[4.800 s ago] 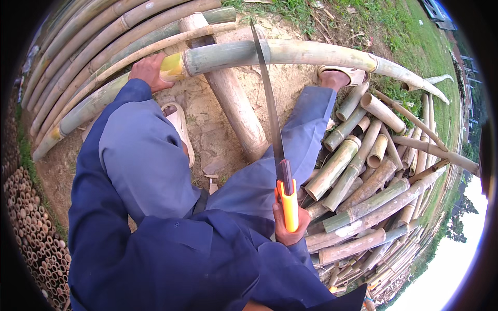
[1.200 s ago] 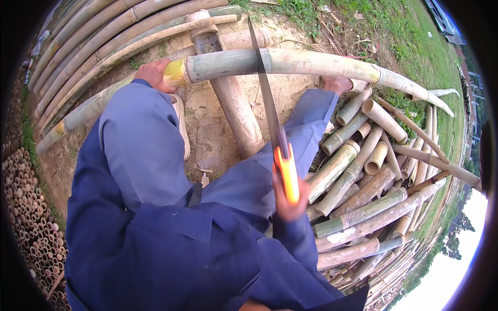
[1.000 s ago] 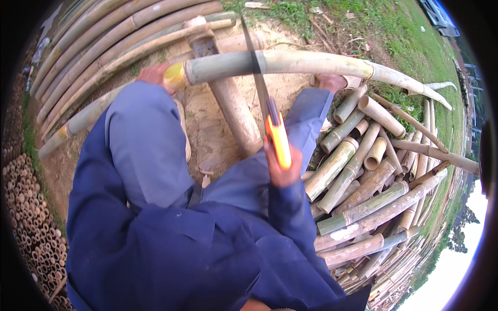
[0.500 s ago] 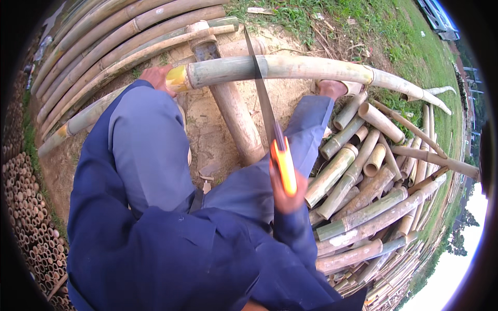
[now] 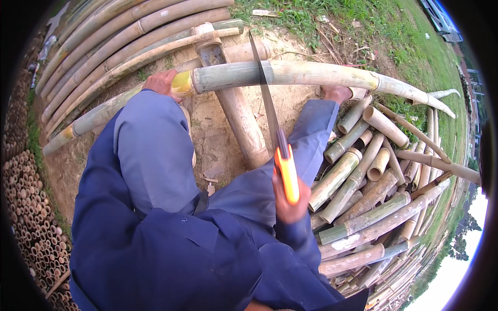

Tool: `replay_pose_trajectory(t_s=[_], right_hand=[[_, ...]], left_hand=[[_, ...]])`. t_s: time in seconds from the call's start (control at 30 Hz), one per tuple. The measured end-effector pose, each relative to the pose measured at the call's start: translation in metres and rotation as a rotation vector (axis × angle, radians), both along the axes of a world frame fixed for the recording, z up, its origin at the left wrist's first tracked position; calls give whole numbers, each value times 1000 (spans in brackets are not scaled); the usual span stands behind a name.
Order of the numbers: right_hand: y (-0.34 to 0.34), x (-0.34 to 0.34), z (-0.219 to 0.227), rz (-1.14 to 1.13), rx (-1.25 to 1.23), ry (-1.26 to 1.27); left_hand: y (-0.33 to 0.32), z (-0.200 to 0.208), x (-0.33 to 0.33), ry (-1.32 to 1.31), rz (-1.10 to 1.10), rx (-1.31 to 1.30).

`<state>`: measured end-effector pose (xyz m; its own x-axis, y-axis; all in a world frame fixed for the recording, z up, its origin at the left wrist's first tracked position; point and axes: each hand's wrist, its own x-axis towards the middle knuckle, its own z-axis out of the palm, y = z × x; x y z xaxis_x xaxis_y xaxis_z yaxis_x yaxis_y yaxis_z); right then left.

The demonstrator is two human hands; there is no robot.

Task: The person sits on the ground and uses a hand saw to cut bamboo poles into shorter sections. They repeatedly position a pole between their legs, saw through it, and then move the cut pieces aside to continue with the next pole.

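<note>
A long bamboo pole (image 5: 321, 73) lies across in front of me, resting over a thick bamboo support (image 5: 239, 124). My left hand (image 5: 161, 83) grips the pole beside a yellowish joint, just past my left knee. In my right hand (image 5: 291, 199) is a handsaw (image 5: 268, 103), my fingers closed round its orange handle. The saw's dark blade runs away from me and crosses the pole right of the support, at the edge of a greenish-grey band. Whether its teeth sit in a cut cannot be made out.
Cut bamboo pieces (image 5: 363, 181) are heaped at my right, close to my right arm. Long bamboo poles (image 5: 135, 31) lie side by side at the far left. Stacked bamboo tubes (image 5: 36, 223) stand at the left edge. Pale sawdust (image 5: 282, 116) covers the ground between my feet.
The view has shifted slightly, so everything sits a little lower and to the right. My right hand and saw have moved slightly toward me; my left hand keeps its hold.
</note>
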<state>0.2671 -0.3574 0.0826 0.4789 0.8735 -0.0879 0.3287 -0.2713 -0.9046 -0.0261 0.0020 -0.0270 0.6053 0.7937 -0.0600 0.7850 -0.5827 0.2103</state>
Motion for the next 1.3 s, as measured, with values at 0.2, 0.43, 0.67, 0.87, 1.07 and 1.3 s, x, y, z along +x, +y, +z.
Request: replay_pose_trajectory(t_s=[0.2,0.43,0.67,0.87,1.07,1.3], right_hand=[[59,5,-18,-25,-26,-18],[12,-1,-19,-14,22,-31],[70,10,-47,-12,92,25],[37,6,-47,-3,69,-24],[5,3,3,62,177,-181],[62,15,-40,0,20,6]], left_hand=[[-21,-1,5,-89,-22,220],[-27,13,14,-47,-3,223],[-15,-3,8,-89,22,187],[17,-5,0,25,-42,69],[41,-7,-1,98,-33,-141],[49,8,5,117,-45,-231]])
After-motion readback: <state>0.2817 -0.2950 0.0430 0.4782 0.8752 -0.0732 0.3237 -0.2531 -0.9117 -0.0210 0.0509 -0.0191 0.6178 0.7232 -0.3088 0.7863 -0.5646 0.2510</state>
